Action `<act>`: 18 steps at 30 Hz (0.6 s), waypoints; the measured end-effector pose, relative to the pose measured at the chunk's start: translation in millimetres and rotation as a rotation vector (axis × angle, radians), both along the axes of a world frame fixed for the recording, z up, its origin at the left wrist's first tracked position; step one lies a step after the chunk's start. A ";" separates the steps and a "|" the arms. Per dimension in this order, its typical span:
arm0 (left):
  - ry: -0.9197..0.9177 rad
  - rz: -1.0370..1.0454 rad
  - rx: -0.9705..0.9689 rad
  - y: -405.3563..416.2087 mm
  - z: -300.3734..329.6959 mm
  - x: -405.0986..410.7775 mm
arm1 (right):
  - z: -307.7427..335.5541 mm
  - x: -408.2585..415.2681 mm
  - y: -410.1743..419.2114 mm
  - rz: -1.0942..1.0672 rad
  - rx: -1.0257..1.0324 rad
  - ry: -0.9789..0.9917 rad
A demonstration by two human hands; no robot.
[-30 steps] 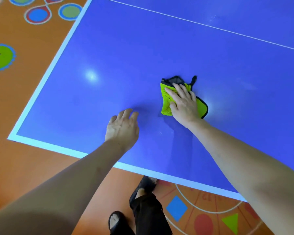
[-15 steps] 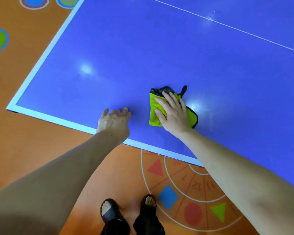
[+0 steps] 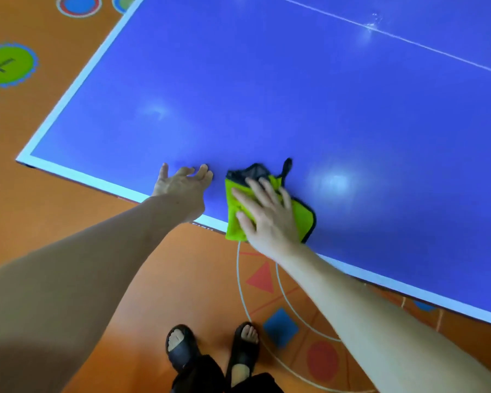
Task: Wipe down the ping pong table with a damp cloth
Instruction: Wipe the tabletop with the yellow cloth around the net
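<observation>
The right hand [image 3: 270, 219] presses flat on the cloth [image 3: 267, 205] at the table [image 3: 295, 95] edge; left hand [image 3: 182, 188] rests spread. The cloth could slide off.

Two bare forearms, no sleeves, no watch or rings visible on left hand [image 3: 182, 185] or right hand [image 3: 270, 217]. Well below the hands, black open-toed sandals [image 3: 182, 350], toes showing through the front openings. Black trouser legs [image 3: 204, 375] above the sandals, cut off by the frame edge.
</observation>
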State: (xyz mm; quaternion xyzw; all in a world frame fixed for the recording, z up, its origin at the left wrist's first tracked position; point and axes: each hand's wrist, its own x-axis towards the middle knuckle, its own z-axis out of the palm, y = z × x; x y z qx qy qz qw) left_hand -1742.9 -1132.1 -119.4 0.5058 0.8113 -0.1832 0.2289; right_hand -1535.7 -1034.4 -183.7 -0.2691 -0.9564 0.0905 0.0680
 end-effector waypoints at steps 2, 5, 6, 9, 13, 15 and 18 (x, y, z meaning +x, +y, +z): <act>-0.020 0.018 0.000 -1.2 1.4 0.3 | -0.1 11.6 -11.7 0.040 -0.024 -0.009; -0.034 0.038 0.027 -5.0 -0.6 1.0 | 0.7 9.4 10.1 0.104 -0.026 -0.022; -0.044 0.052 0.032 -6.6 -0.9 1.7 | 0.3 3.8 22.5 0.119 -0.020 -0.024; -0.064 0.079 0.042 -8.9 -2.8 5.0 | 0.0 -23.9 73.5 0.055 -0.024 -0.042; -0.057 0.046 0.082 -10.8 -5.9 0.3 | 10.2 -68.7 130.4 -0.056 -0.091 -0.126; -0.061 0.035 0.088 -12.5 -6.0 -1.2 | 9.3 -74.8 129.9 -0.065 -0.104 -0.159; -0.120 0.065 0.143 -16.5 -4.8 -1.0 | 5.6 -63.7 91.6 -0.073 -0.093 -0.137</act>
